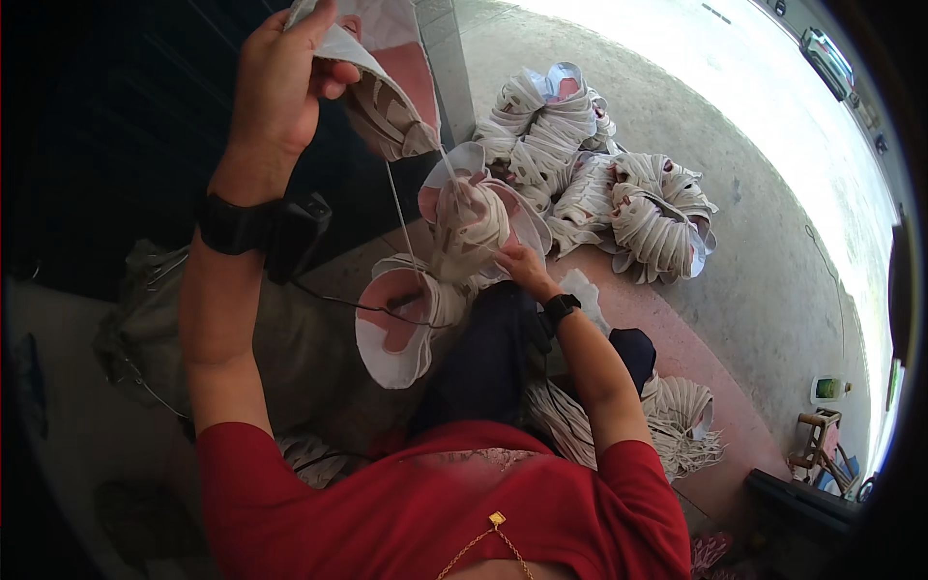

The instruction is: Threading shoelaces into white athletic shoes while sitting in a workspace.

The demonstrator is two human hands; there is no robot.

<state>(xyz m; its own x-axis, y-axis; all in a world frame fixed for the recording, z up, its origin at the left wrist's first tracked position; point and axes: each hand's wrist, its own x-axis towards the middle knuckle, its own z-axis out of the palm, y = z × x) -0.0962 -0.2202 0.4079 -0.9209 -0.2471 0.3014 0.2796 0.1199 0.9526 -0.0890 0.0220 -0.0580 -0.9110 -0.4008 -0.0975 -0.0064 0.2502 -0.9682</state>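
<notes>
Raised at the upper left, my left hand (280, 87) grips a white-and-pink fabric piece (391, 72) that looks like a shoe upper, its fingers closed over the edge. Thin white cords run from this piece down to a nested bundle of similar shoe uppers (483, 217), partly smeared by motion. At the right side of that bundle my right hand (527, 271) is closed, fingertips against its pale layers; whether a cord is also pinched there is hidden. Just below and left lies another bundle of uppers (391, 324), its pink lining facing up, near my knees.
Several tied bundles of uppers (570, 145) are heaped on the concrete floor beyond my right hand. More white layered pieces with loose cords (667, 416) lie beside my right thigh. A small wooden stool (822, 435) and a bottle (829, 389) stand at the far right.
</notes>
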